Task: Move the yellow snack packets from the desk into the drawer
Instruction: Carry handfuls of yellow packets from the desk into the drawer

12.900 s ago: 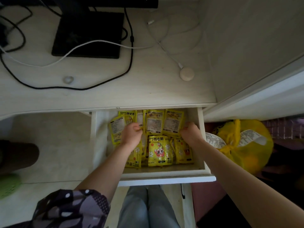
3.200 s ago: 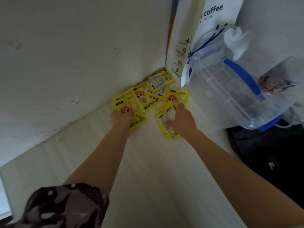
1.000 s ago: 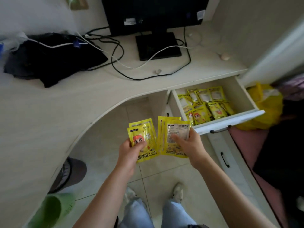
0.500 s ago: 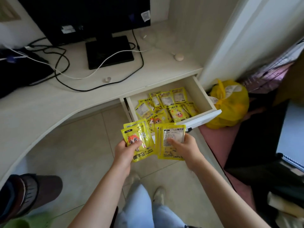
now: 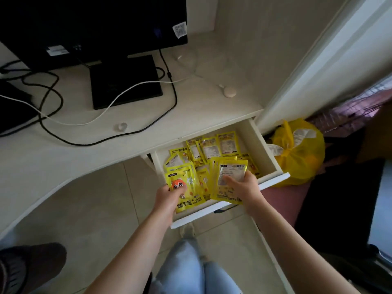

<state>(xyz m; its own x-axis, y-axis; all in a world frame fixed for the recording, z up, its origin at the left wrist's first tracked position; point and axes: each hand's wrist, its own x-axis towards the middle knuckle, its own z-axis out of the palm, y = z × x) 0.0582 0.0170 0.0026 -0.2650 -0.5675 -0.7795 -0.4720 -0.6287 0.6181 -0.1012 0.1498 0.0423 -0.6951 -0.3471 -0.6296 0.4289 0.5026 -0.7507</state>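
A dark slipper sits on the floor at 8 o'clock. Black and white cables loop over the pale surface at 10 o'clock, in front of a black monitor on its flat stand.

The left hand grips a small stack of yellow snack packets, thumb pressed on the cartoon face of the front one, fingers curled behind. This stack hangs over the near left part of the open drawer. Just to its right, the right hand pinches a second stack of packets, label side up, thumb on top, over the drawer's front edge. More yellow packets lie inside the drawer at 12 o'clock from both hands.

A tied yellow plastic bag rests on the floor at 3 o'clock beside the drawer.
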